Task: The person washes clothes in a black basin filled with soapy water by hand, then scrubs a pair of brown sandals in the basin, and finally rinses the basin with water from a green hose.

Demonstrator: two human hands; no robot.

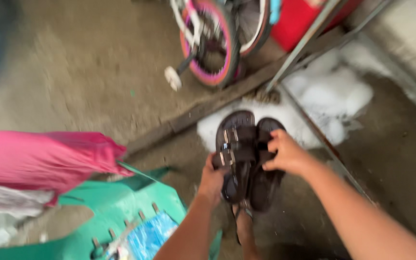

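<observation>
Sandals (244,161) — dark pair, side by side, held above wet floor (386,159) | left hand (211,183) closed around heel ends | right hand (287,154) clasps straps from right | advice: keep both grips firm, soles level, foam (331,96) lies just beyond them.

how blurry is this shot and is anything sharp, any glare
Head view: motion blur smears the whole frame, heaviest at the left over the pink cloth. The sandals, the left hand and the right hand are the clearest but soft. The white foam looks washed out. Lighting is flat daylight, without hard shadows.
</observation>
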